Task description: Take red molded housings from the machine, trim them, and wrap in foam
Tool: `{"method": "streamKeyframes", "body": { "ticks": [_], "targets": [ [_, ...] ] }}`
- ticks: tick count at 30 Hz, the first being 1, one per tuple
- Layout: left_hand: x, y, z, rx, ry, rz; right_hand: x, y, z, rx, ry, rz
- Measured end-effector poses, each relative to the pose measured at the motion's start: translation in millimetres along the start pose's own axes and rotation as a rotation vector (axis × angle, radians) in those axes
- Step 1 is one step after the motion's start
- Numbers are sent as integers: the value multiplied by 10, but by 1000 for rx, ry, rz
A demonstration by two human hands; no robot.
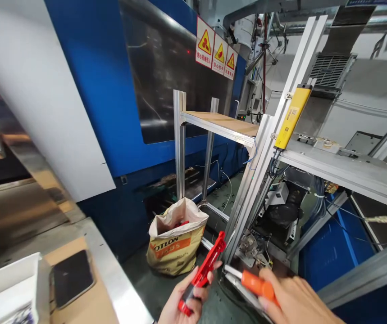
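Head view: the left hand (183, 306) gripped a red part (204, 270), its long axis slanting up and right, tip toward the frame (267, 148). Just beside it, the right hand (294, 301) closed on an orange-handled tool (256, 283) pointing left. Beyond stood a sack (176, 243) on the floor and a blue machine (105, 90).

The left hand (183, 303) comes up from the bottom edge of the view, near 6 o'clock, with its fingers curled tight around something long and thin, and its thumb side points up toward 1 o'clock. The right hand (293, 299) sits just beside it, lower right near 5 o'clock, with its back turned up and its fingers folded into a fist that grips something pointing toward 10 o'clock. Both hands are close together, a small gap between them, and only a little of each wrist shows.
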State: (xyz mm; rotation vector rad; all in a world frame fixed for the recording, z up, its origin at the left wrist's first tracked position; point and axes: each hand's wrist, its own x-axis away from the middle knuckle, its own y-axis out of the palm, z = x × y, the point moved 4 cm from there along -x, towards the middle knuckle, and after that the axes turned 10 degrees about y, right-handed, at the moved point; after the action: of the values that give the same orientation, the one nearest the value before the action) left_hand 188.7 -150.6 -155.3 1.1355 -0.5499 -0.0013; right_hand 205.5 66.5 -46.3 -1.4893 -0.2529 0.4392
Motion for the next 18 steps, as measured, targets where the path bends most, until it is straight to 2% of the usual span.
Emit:
{"method": "streamKeyframes", "body": {
  "ticks": [2, 4, 8, 10, 12, 16, 18],
  "targets": [
    [2, -73, -11, -118, 56, 13, -82, -101, -30, 68, -25, -4],
    [-7, -124, 35, -273, 181, 32, -95, -96, -68, 110, -85, -50],
    [13, -130, 256, -764, 593, 38, -84, -53, -86, 77, -51, -24],
    [27, -126, 328, -980, 735, 4, -109, -44, -126, 88, -54, -103],
    [12, -165, 351, -1127, 798, -34, -159, -75, -182, 96, -51, -233],
    [-60, -320, 331, -1391, 875, -53, -292, -254, -223, -1, 150, -400],
    [-82, -381, 318, -1507, 905, -40, -319, -282, -253, -11, 151, -522]
  ]
}}
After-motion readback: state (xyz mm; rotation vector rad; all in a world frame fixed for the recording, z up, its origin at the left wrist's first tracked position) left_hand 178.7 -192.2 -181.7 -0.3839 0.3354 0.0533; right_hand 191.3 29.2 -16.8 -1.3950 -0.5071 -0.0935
